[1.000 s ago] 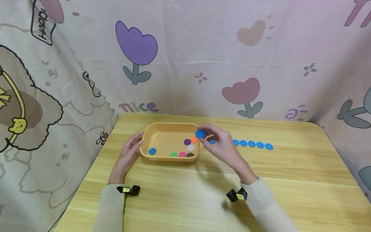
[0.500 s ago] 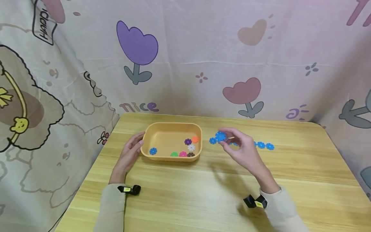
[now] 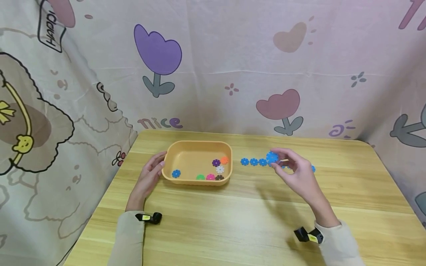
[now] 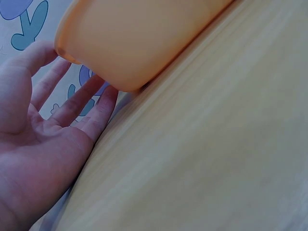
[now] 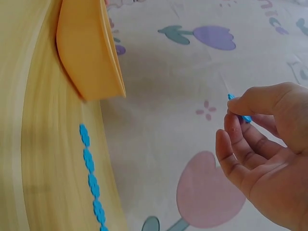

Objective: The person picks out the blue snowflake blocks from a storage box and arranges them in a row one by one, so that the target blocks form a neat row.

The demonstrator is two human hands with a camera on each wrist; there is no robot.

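Note:
My right hand (image 3: 297, 173) pinches a blue snowflake-shaped disc (image 3: 272, 157) between thumb and fingertips. It hovers above a line of matching blue discs (image 3: 254, 162) on the table, hiding part of that line. Seen from the right wrist, the pinched disc (image 5: 246, 118) appears edge-on, mostly covered by the fingers. At the left end of a yellow-orange plastic tray (image 3: 197, 182), my left hand (image 3: 150, 176) touches the wall and rim with relaxed fingers, as the left wrist view also shows. Inside the tray lie a blue disc (image 3: 176, 173) and several discs in other colours.
Purple (image 3: 216, 162), orange (image 3: 224, 160) and white (image 3: 220, 169) discs cluster at the tray's right end, with green, pink and dark ones along its near wall. The wooden table (image 3: 213, 225) meets a printed cloth backdrop (image 3: 213, 44) behind.
My right hand has carried the blue disc from the tray's right edge rightward, over the line of discs. The left hand stays at the tray.

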